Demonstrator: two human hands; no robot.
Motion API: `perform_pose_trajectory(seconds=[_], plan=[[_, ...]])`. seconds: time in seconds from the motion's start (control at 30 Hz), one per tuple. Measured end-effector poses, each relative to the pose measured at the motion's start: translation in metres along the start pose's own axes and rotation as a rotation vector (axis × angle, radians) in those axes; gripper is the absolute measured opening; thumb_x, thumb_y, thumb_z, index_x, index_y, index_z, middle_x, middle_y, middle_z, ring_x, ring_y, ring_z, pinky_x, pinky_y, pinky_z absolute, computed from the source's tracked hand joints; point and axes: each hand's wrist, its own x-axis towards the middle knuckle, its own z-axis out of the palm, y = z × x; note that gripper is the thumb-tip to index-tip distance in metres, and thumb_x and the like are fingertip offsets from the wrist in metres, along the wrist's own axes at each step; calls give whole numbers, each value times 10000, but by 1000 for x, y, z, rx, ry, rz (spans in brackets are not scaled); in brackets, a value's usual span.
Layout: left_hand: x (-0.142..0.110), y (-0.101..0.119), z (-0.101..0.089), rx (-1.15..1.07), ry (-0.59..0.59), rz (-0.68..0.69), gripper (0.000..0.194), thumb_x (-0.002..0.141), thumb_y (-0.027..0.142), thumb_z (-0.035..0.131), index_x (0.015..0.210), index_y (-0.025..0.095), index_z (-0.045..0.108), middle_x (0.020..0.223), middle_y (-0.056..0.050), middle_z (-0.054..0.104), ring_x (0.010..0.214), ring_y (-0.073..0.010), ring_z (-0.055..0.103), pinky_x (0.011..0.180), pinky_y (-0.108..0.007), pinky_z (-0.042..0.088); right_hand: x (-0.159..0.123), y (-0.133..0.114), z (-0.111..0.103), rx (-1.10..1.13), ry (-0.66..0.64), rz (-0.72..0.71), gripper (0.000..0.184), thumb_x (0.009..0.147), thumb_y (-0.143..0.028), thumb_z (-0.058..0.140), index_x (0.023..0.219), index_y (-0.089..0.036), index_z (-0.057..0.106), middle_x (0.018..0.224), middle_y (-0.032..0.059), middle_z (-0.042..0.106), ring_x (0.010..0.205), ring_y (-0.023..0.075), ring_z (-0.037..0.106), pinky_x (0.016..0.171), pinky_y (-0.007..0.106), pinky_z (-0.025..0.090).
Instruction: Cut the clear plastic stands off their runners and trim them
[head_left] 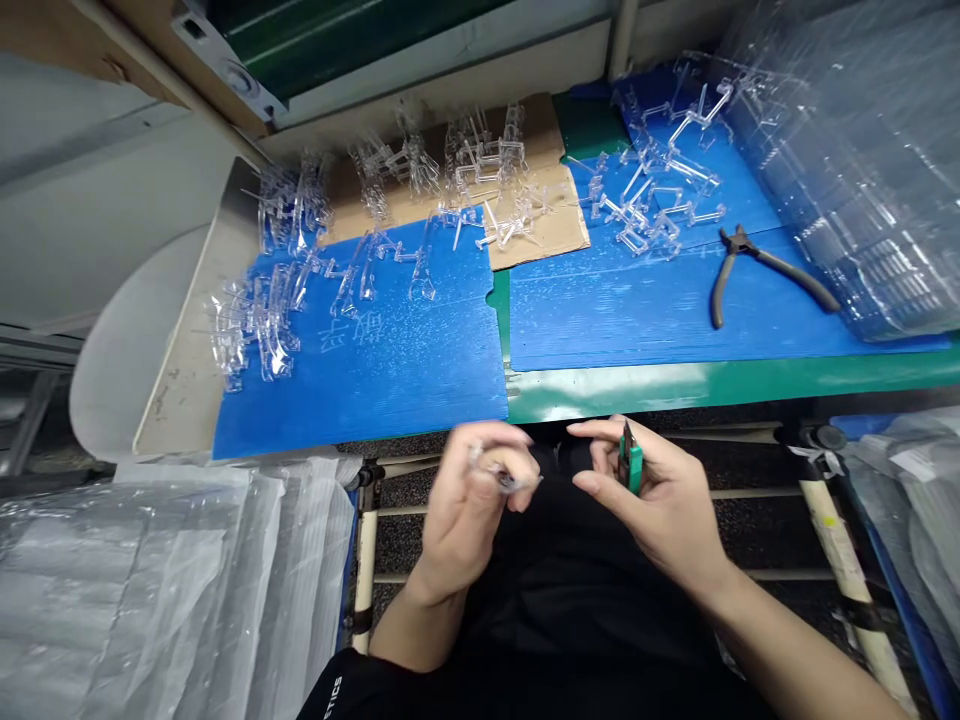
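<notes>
My left hand [472, 500] hovers over my lap just below the bench edge, fingers pinched on a small clear plastic part [501, 476]. My right hand [652, 495] is beside it, fingers curled round green-handled cutters [631, 462] held upright. The two hands are a short gap apart. Many more clear plastic parts [375, 230] lie in clusters on the blue sheet [405, 370] at the left, and another cluster of parts [652, 190] lies on the blue sheet [622, 310] at the right.
Black pliers [757, 270] lie on the right blue sheet. A stack of clear plastic trays [862, 160] fills the far right. Brown cardboard [551, 230] sits at the back middle. Crumpled plastic bags [150, 590] lie at lower left. The green bench edge [712, 385] runs across.
</notes>
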Motion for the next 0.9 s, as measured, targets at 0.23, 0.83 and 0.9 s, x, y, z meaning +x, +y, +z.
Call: perform_pose_trajectory(seconds=[0.23,0.83,0.9], plan=[[18,2,0,-452,423,135,198,1121,198,663,1252,342,631,808,61,614,641,-63,581,719,-175,580,-7,27,27,199,-7,84,204,859,-288,952,1030,-245,849,796,-56,554,594,85,459,580,243,408],[4,14,-37,883,172,605,688,1003,436,828,1609,344,515,1716,-58,459,1596,-280,433,1320,-463,416,30,11,-4,225,-103,-208,91,946,-180,894,977,-262,871,899,0,673,766,129,617,660,263,488],[3,26,-37,949,-226,385,511,1075,437,723,1524,229,592,1450,-134,690,1370,-294,648,1214,-459,518,36,1,-11,162,-330,-297,106,944,-165,897,1014,-239,868,901,3,683,773,125,632,673,259,503]])
